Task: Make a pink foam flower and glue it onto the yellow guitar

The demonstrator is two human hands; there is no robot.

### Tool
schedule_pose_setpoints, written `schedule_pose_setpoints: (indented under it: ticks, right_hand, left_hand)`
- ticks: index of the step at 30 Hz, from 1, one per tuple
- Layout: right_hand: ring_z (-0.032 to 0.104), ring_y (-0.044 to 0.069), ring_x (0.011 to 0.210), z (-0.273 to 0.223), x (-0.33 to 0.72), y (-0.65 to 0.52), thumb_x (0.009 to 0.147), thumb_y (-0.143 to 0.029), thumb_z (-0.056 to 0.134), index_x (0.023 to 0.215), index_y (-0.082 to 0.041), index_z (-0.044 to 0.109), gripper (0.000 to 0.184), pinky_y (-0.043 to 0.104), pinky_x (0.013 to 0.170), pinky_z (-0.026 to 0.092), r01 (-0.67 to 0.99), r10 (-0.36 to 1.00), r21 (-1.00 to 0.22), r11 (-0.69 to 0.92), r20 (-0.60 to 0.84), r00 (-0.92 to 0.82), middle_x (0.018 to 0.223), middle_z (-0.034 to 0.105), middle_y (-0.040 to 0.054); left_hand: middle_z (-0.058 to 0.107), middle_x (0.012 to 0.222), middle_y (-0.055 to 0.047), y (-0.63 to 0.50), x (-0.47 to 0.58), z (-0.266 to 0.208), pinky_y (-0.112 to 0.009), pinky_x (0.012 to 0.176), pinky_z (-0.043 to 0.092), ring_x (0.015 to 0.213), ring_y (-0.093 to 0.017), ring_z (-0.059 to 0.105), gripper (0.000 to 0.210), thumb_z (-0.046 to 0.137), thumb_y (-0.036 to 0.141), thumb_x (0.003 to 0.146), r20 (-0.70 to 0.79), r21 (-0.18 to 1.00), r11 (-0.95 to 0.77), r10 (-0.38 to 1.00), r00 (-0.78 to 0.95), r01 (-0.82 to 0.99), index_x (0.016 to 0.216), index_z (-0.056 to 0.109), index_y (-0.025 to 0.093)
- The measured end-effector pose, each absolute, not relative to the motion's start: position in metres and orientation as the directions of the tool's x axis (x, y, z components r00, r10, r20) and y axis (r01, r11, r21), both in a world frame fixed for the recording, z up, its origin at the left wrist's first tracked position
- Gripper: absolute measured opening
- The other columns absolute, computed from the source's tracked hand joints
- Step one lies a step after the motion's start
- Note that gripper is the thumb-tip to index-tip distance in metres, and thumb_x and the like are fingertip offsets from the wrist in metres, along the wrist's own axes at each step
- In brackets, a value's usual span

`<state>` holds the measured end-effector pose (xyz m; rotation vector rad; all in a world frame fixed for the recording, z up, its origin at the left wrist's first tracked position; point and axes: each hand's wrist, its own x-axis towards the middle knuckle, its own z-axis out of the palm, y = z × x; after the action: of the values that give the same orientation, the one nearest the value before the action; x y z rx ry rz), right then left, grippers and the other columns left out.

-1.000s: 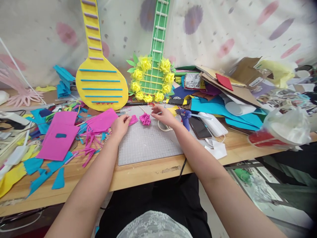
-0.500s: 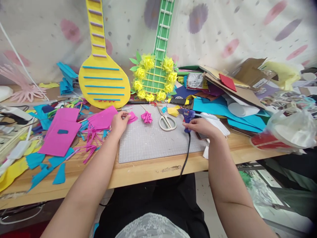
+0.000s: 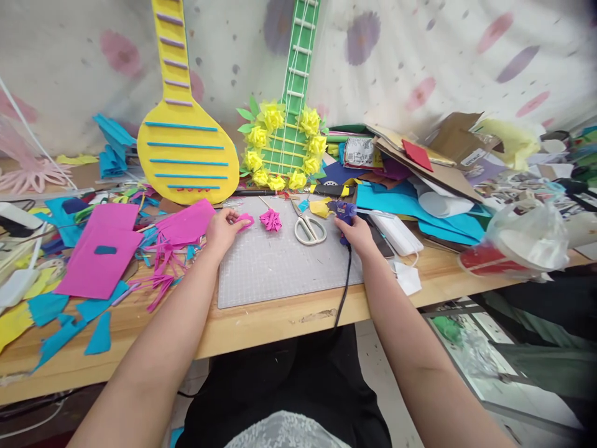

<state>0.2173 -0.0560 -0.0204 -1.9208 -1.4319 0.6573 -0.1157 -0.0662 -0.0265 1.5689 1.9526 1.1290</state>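
My left hand [image 3: 224, 230] pinches a small magenta felt or paper piece [image 3: 244, 221] at the left edge of the grey cutting mat [image 3: 280, 274]. My right hand [image 3: 355, 231] is wrapped round the handle of a purple hot glue gun [image 3: 344, 211], its black cord running down over the table edge. Between the hands lie a magenta flower on a stick [image 3: 271, 219] and a pair of scissors [image 3: 310, 230] with pale handles, blades pointing away. A yellow scrap [image 3: 319, 208] rests by the glue gun's nozzle.
Behind the mat stand a yellow lute shape [image 3: 189, 152] and a green one [image 3: 284, 152] ringed with yellow flowers. Magenta sheets [image 3: 100, 261] and blue scraps crowd the left. Blue sheets [image 3: 420, 211], cardboard and a bagged red cup [image 3: 485, 258] fill the right.
My right hand has closed round the glue gun's handle, where before its fingers only touched it. My left hand stays at the magenta piece. The whole view has shifted slightly.
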Motion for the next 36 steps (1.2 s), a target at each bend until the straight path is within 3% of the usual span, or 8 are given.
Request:
schedule_pose_setpoints:
  ticks: [4, 7, 9, 17, 24, 27, 31, 36]
  right_hand:
    - [0.058, 0.012, 0.065, -0.028, 0.213, -0.051, 0.069, -0.041, 0.061, 0.084, -0.016, 0.058, 0.030, 0.024, 0.059, 0.046, 0.214, 0.939, -0.972, -0.100, -0.021, 0.343, 0.082, 0.065, 0.0048]
    - [0.059, 0.010, 0.065, -0.021, 0.208, -0.051, 0.065, -0.040, 0.067, 0.084, -0.019, 0.055, 0.031, 0.022, 0.059, 0.049, -0.106, 0.961, -0.993, -0.052, -0.079, 0.264, 0.082, 0.064, 0.0014]
    - [0.059, 0.009, 0.062, -0.015, 0.205, -0.050, 0.063, -0.041, 0.069, 0.084, -0.020, 0.054, 0.033, 0.021, 0.055, 0.049, -0.181, 0.967, -0.981, -0.074, -0.115, 0.227, 0.080, 0.063, 0.0000]
    - [0.045, 0.005, 0.044, 0.004, 0.204, -0.041, 0.067, -0.037, 0.065, 0.085, -0.017, 0.057, 0.028, 0.020, 0.040, 0.036, 0.282, 0.936, -0.953, -0.115, -0.009, 0.351, 0.078, 0.065, 0.0020]
    - [0.044, 0.004, 0.042, 0.013, 0.200, -0.033, 0.065, -0.045, 0.068, 0.083, -0.017, 0.056, 0.035, 0.019, 0.039, 0.035, 0.081, 0.915, -0.997, 0.007, 0.039, 0.401, 0.077, 0.066, 0.0016]
    - [0.046, 0.004, 0.045, 0.021, 0.180, -0.033, 0.063, -0.051, 0.070, 0.085, -0.019, 0.057, 0.041, 0.019, 0.041, 0.037, -0.054, 0.987, -0.997, 0.063, 0.055, 0.152, 0.077, 0.066, 0.0010]
    - [0.047, 0.004, 0.048, 0.022, 0.140, -0.036, 0.063, -0.052, 0.071, 0.081, -0.017, 0.060, 0.041, 0.018, 0.042, 0.037, -0.023, 0.987, -0.996, 0.091, 0.093, -0.133, 0.080, 0.067, 0.0027]
    - [0.044, 0.003, 0.045, 0.008, 0.118, -0.032, 0.061, -0.054, 0.070, 0.075, -0.018, 0.056, 0.041, 0.018, 0.039, 0.035, -0.044, 0.990, -0.991, 0.127, 0.124, 0.068, 0.072, 0.065, -0.0003]
  left_hand:
    - [0.064, 0.071, -0.002, -0.067, -0.116, -0.028, -0.027, 0.061, 0.039, 0.065, -0.015, 0.054, 0.019, 0.065, 0.036, 0.069, 0.195, 0.795, 0.014, 0.940, -0.278, 0.606, 0.075, 0.064, 0.018]
    - [0.064, 0.074, -0.003, -0.068, -0.119, -0.032, -0.027, 0.064, 0.041, 0.066, -0.015, 0.054, 0.014, 0.059, 0.026, 0.071, 0.235, 0.811, -0.029, 0.931, -0.280, 0.585, 0.079, 0.065, 0.018]
    - [0.064, 0.076, -0.002, -0.067, -0.120, -0.036, -0.027, 0.064, 0.042, 0.067, -0.014, 0.054, 0.017, 0.058, 0.019, 0.068, 0.247, 0.831, -0.052, 0.927, -0.282, 0.555, 0.084, 0.064, 0.017]
    - [0.062, 0.075, -0.001, -0.062, -0.121, -0.042, -0.028, 0.069, 0.045, 0.069, -0.014, 0.057, 0.037, 0.069, 0.024, 0.062, 0.212, 0.882, -0.044, 0.927, -0.311, 0.469, 0.097, 0.060, 0.017]
    - [0.064, 0.077, -0.004, -0.061, -0.123, -0.044, -0.028, 0.068, 0.045, 0.068, -0.015, 0.057, 0.021, 0.060, 0.025, 0.070, 0.247, 0.892, -0.073, 0.905, -0.347, 0.445, 0.088, 0.065, 0.016]
    - [0.064, 0.080, -0.004, -0.060, -0.123, -0.040, -0.028, 0.070, 0.046, 0.071, -0.015, 0.058, 0.021, 0.061, 0.024, 0.069, 0.294, 0.894, -0.096, 0.863, -0.410, 0.438, 0.087, 0.066, 0.016]
    - [0.063, 0.080, -0.004, -0.063, -0.120, -0.034, -0.028, 0.071, 0.046, 0.073, -0.014, 0.057, 0.015, 0.063, 0.024, 0.068, 0.387, 0.851, -0.156, 0.832, -0.398, 0.501, 0.080, 0.067, 0.017]
    - [0.062, 0.078, -0.003, -0.064, -0.122, -0.033, -0.029, 0.071, 0.047, 0.071, -0.014, 0.056, 0.011, 0.059, 0.025, 0.072, 0.389, 0.834, -0.128, 0.826, -0.408, 0.536, 0.078, 0.065, 0.017]
